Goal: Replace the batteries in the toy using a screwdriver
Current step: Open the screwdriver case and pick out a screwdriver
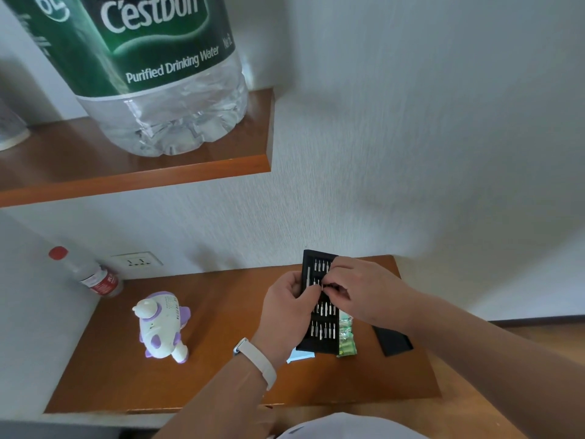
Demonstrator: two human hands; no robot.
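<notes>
A white and purple toy [162,327] stands on the left of the wooden desk [221,381]. A black tray of screwdriver bits [321,331] lies to its right, with a thin silver driver handle in its left slot. My left hand [289,307] grips the tray's left edge. My right hand [357,288] is above the tray, its fingertips pinched together at the upper bit rows; I cannot see whether a bit is between them. A pack of green batteries [346,335] lies along the tray's right side.
The tray's black cover [392,342] lies on the right of the desk. A small red-capped bottle [91,274] leans in the back left corner beside a wall socket [137,260]. A shelf [136,172] overhead carries a large water bottle [158,74]. A pale blue card [300,355] peeks from under the tray.
</notes>
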